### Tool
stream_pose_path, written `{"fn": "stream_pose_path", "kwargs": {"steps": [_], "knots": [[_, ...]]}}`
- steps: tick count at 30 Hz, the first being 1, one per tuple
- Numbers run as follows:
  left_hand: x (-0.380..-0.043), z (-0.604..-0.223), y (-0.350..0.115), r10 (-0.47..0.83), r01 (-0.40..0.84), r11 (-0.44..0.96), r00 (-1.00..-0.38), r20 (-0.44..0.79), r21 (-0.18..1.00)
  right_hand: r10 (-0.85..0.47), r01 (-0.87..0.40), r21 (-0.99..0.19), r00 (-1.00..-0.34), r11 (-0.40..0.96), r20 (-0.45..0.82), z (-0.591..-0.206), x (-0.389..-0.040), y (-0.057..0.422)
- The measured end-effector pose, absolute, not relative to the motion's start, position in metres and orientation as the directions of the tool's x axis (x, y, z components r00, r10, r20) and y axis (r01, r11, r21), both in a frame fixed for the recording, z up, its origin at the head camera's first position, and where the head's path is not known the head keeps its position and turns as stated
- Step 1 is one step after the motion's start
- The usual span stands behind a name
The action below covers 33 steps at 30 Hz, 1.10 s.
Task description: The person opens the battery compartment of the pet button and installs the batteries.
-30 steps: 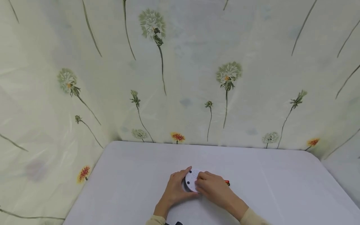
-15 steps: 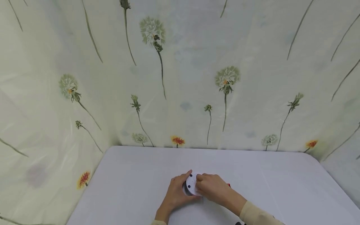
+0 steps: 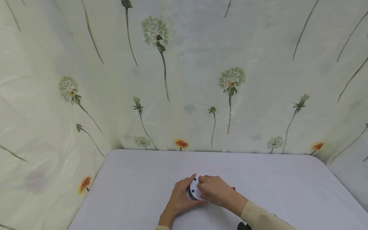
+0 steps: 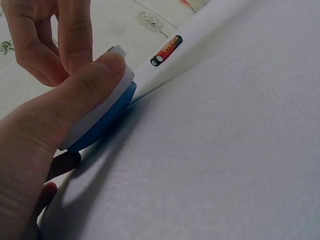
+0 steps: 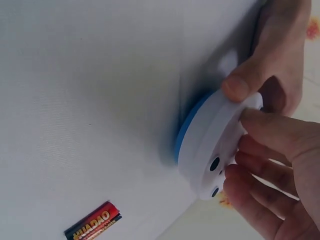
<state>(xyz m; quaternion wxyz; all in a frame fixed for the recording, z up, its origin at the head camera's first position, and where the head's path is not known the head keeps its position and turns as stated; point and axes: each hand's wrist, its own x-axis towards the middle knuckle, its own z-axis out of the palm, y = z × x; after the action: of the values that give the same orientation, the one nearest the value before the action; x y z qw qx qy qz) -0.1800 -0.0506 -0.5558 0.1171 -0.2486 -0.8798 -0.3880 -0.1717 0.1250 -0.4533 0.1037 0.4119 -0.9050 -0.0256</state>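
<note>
A round white-and-blue device (image 3: 194,189) is tilted on its edge near the table's front, its white face with black feet towards me. My left hand (image 3: 181,194) grips its rim, the thumb on one side and fingers on the other. In the right wrist view, the thumb and bent fingers of my right hand (image 5: 280,165) are gathered on the device's white face (image 5: 212,145). They cover the part they work on, so any small piece between them is hidden. Beside it lies a pair of red-and-black batteries (image 4: 166,50), mostly behind my right hand in the head view.
A white cloth covers the table (image 3: 273,185). Behind it and at the sides hangs a curtain (image 3: 184,80) printed with dandelions. A black rounded object (image 3: 243,226) shows at the bottom edge beside my right sleeve.
My right hand shifts slightly and its fingers change position on the device's face. My left hand keeps its grip. The head view has tilted up a little.
</note>
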Motion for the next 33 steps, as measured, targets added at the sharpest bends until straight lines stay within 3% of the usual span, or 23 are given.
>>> {"fn": "stream_pose_path", "kwargs": {"steps": [7, 17, 26, 33], "knots": [[-0.18, -0.554, -0.048, 0.336, 0.465, 0.591, -0.885, 0.324, 0.659, -0.758, -0.707, 0.279, -0.631, 0.65, 0.167, -0.457, -0.165, 0.12], [-0.178, -0.554, -0.047, 0.314, 0.419, 0.608, -0.907, 0.28, 0.675, -0.76, -0.703, 0.299, -0.627, 0.646, 0.169, -0.463, -0.158, 0.12], [-0.177, -0.555, -0.05, 0.333, 0.487, 0.604, -0.873, 0.355, 0.631, -0.761, -0.703, 0.298, -0.626, 0.646, 0.172, -0.464, -0.156, 0.119], [-0.179, -0.554, -0.048, 0.328, 0.465, 0.608, -0.885, 0.33, 0.643, -0.765, -0.702, 0.316, -0.624, 0.638, 0.158, -0.467, -0.156, 0.119]]}}
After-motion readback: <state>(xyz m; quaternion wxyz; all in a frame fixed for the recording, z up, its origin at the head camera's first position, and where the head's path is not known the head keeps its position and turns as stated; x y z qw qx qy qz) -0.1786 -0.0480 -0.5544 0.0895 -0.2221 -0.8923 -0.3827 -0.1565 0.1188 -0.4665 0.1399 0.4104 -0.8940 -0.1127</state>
